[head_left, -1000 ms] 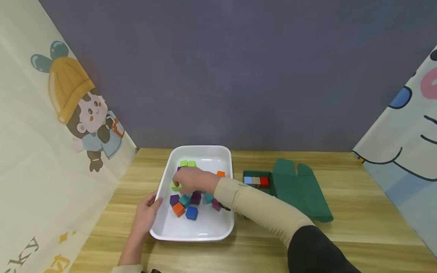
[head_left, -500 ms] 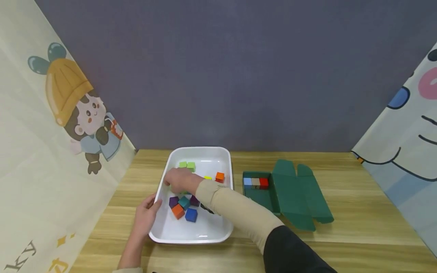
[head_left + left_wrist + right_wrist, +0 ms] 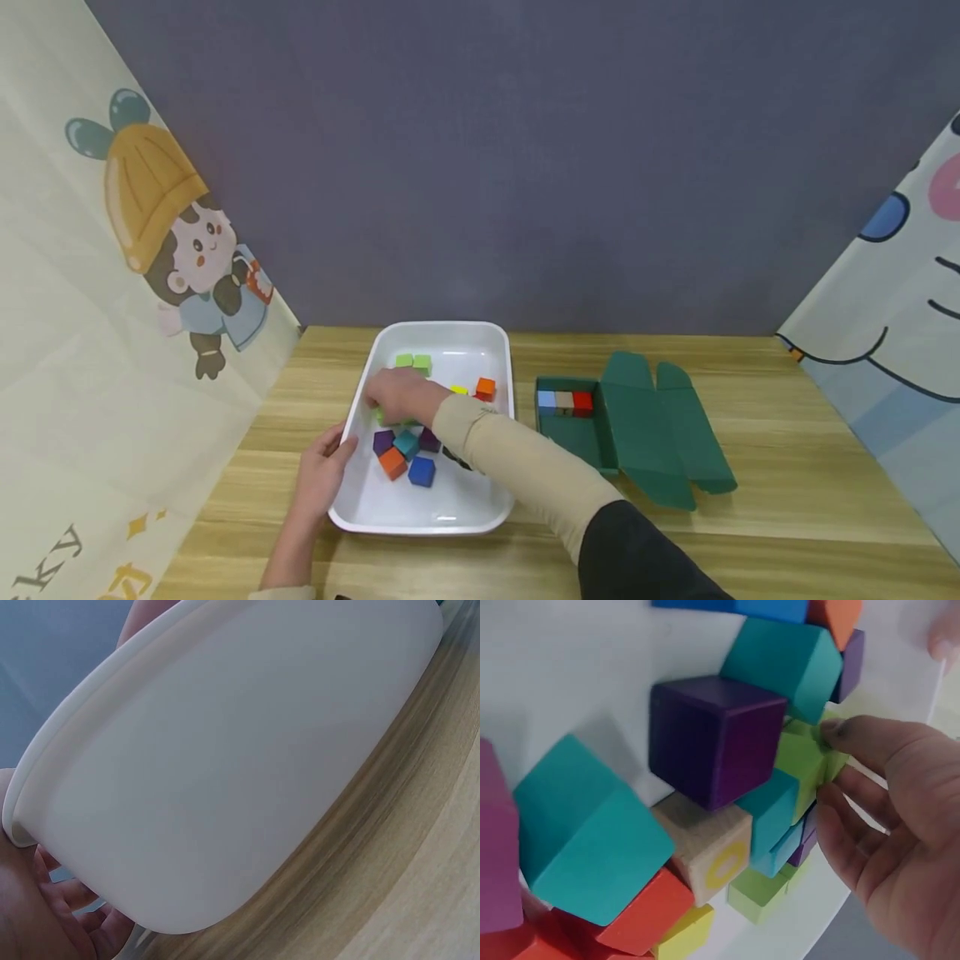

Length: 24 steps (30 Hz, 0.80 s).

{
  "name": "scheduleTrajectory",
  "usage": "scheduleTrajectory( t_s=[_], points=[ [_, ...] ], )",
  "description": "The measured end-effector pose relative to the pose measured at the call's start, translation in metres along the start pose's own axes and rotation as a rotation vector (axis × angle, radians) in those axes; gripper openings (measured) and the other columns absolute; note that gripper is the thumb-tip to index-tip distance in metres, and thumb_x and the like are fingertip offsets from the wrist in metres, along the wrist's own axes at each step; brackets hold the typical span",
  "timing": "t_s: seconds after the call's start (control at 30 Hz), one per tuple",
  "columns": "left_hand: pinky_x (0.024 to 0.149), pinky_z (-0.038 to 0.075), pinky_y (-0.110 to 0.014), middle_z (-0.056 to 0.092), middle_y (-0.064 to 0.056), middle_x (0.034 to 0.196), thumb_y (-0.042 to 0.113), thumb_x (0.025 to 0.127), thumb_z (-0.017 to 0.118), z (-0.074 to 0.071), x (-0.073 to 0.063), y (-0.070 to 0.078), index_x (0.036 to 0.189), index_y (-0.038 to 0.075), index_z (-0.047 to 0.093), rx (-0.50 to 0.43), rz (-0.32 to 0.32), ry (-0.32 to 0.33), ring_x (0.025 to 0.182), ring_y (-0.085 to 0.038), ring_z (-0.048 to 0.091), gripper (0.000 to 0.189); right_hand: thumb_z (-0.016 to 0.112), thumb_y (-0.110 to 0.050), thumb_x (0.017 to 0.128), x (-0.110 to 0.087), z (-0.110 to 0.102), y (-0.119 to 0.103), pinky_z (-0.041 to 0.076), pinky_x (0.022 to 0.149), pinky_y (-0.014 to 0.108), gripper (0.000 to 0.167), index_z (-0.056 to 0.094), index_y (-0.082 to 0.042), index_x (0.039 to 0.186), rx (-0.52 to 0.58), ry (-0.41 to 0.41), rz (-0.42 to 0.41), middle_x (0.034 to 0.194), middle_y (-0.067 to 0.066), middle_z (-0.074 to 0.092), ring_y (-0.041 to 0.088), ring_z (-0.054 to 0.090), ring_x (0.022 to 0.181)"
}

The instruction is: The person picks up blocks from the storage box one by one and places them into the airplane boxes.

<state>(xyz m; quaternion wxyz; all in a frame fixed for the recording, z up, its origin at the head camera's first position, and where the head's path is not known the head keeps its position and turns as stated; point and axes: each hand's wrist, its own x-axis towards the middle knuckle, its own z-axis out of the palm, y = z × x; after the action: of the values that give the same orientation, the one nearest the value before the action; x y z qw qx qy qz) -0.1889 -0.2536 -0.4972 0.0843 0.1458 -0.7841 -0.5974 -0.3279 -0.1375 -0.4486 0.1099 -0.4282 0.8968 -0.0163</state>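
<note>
My left hand (image 3: 322, 471) grips the left rim of a white tray (image 3: 450, 510), its thumb over the edge and its other fingers outside. In the left wrist view the tray's outer wall (image 3: 225, 765) fills most of the picture. Inside the tray, at its left side, my right hand (image 3: 397, 393) pinches a light green cube (image 3: 835, 760) between thumb and fingers. Other cubes crowd close by, among them a dark purple cube (image 3: 712, 739), a teal cube (image 3: 780, 664) and a wooden cube (image 3: 709, 844) with a yellow ring.
Right of the tray stands an open green box (image 3: 577, 433) with a light blue, a wooden and a red cube (image 3: 582, 403) in a row along its back. Its lid (image 3: 652, 433) lies folded out to the right on the wooden table (image 3: 810, 467).
My right hand has moved left inside the tray, uncovering the yellow and orange cubes and the front of the green box. My left hand has stayed on the rim.
</note>
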Motion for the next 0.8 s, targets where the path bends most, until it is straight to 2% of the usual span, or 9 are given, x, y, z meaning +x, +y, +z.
scheduleTrajectory(
  t_s=[0.17, 0.37, 0.53, 0.67, 0.8],
  points=[
    [0.079, 0.053, -0.025, 0.055, -0.028, 0.130, 0.009, 0.098, 0.055, 0.000, -0.001, 0.000, 0.135, -0.007, 0.051, 0.000, -0.005, -0.003, 0.103, -0.028, 0.060, 0.040, 0.076, -0.021, 0.084, -0.008, -0.007, -0.002, 0.046, 0.066, 0.023, 0.016, 0.068, -0.026, 0.097, 0.014, -0.013, -0.048, 0.092, -0.012, 0.060, 0.010, 0.053, 0.079],
    [0.077, 0.053, -0.023, 0.056, -0.030, 0.127, 0.007, 0.097, 0.055, 0.000, 0.000, 0.000, 0.133, -0.008, 0.052, 0.014, 0.003, 0.012, 0.101, -0.027, 0.061, 0.039, 0.076, -0.020, 0.084, -0.026, -0.023, 0.000, 0.047, 0.074, 0.020, 0.031, 0.066, -0.025, 0.112, 0.029, 0.021, -0.072, 0.109, -0.013, 0.061, 0.006, 0.052, 0.086],
    [0.074, 0.053, -0.022, 0.057, -0.032, 0.124, 0.005, 0.096, 0.056, 0.001, -0.001, 0.000, 0.131, -0.010, 0.053, 0.019, -0.001, 0.031, 0.093, -0.019, 0.063, 0.038, 0.076, -0.019, 0.081, -0.054, -0.040, 0.015, 0.048, 0.077, 0.019, 0.036, 0.066, -0.022, 0.116, 0.125, 0.053, -0.071, 0.106, -0.012, 0.060, 0.007, 0.052, 0.088],
    [0.074, 0.052, -0.020, 0.056, -0.031, 0.126, 0.008, 0.097, 0.056, 0.000, -0.001, 0.002, 0.132, -0.009, 0.053, 0.041, -0.010, 0.030, 0.092, -0.017, 0.062, 0.039, 0.076, -0.020, 0.081, -0.084, -0.047, 0.037, 0.049, 0.081, 0.021, 0.036, 0.065, -0.019, 0.115, 0.232, 0.085, -0.034, 0.101, -0.011, 0.059, 0.009, 0.052, 0.090],
    [0.074, 0.052, -0.019, 0.056, -0.030, 0.128, 0.011, 0.098, 0.055, -0.001, 0.001, 0.004, 0.133, -0.007, 0.053, 0.063, -0.023, 0.023, 0.091, -0.013, 0.061, 0.039, 0.074, -0.019, 0.082, -0.116, -0.052, 0.062, 0.049, 0.085, 0.025, 0.036, 0.064, -0.015, 0.116, 0.251, 0.113, 0.005, 0.106, -0.007, 0.061, 0.010, 0.052, 0.094]
  ],
)
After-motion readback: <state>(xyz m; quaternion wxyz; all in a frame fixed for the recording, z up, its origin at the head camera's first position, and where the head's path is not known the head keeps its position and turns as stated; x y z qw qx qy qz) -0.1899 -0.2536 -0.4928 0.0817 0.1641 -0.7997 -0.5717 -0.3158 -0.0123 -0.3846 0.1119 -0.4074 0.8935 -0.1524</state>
